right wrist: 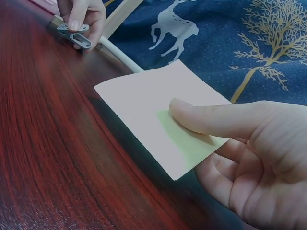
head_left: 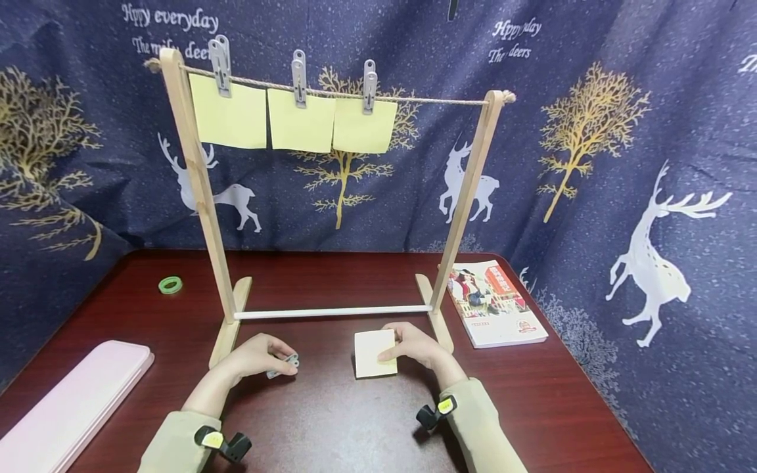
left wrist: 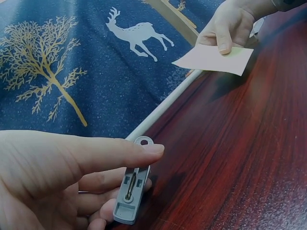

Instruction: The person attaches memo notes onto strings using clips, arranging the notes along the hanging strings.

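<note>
Between thumb and fingers my left hand point(head_left: 260, 358) pinches a grey clothespin point(left wrist: 132, 189) with a metal spring, low over the table. My right hand point(head_left: 414, 345) holds a square yellow sticky note point(right wrist: 144, 105), thumb on its upper face and the other fingers beneath. The two hands are apart, in front of a wooden rack. Along the rack's twine point(head_left: 437, 100) hang three yellow sticky notes, a left one point(head_left: 229, 118), a middle one point(head_left: 300, 128) and a right one point(head_left: 363, 131). A grey clothespin point(head_left: 299, 79) grips each at its top edge.
The rack's wooden posts point(head_left: 204, 190) stand on feet joined by a white rod point(head_left: 334, 312). A pink case point(head_left: 77, 407) lies at the left, a green ring point(head_left: 170, 284) behind it. At the right lies a booklet point(head_left: 497, 302). A patterned blue cloth point(head_left: 378, 217) hangs behind the table.
</note>
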Available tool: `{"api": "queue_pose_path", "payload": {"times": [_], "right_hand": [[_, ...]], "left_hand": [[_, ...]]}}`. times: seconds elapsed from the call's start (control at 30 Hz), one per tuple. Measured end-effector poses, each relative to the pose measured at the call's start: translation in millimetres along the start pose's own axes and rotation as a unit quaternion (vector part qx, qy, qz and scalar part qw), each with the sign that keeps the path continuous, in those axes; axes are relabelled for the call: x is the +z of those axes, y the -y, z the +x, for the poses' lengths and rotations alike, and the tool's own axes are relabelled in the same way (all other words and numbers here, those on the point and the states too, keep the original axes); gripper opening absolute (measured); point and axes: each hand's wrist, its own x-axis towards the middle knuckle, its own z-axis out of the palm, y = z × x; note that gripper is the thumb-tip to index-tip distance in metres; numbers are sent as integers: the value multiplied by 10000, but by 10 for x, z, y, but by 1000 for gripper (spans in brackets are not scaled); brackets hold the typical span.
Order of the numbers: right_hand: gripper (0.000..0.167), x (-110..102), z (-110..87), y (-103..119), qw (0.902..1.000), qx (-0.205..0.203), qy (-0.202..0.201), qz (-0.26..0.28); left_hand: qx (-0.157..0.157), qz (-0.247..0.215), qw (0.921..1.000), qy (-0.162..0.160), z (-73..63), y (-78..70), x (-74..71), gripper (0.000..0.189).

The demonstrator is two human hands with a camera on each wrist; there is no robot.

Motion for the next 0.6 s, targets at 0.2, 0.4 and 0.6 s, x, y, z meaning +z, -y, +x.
{"api": "queue_pose_path", "payload": {"times": [0.2, 0.4, 0.6], "right_hand": [[29, 3, -14, 7, 10000, -41, 35, 67], [24, 0, -18, 16, 9998, -7, 35, 197], [25, -3, -25, 16, 9996, -19, 24, 273]], "left_hand": [[-27, -12, 10000, 1, -8, -18, 2, 35], [-13, -79, 10000, 27, -9, -21, -7, 35], [14, -58, 10000, 61, -4, -23, -12, 35]]}}
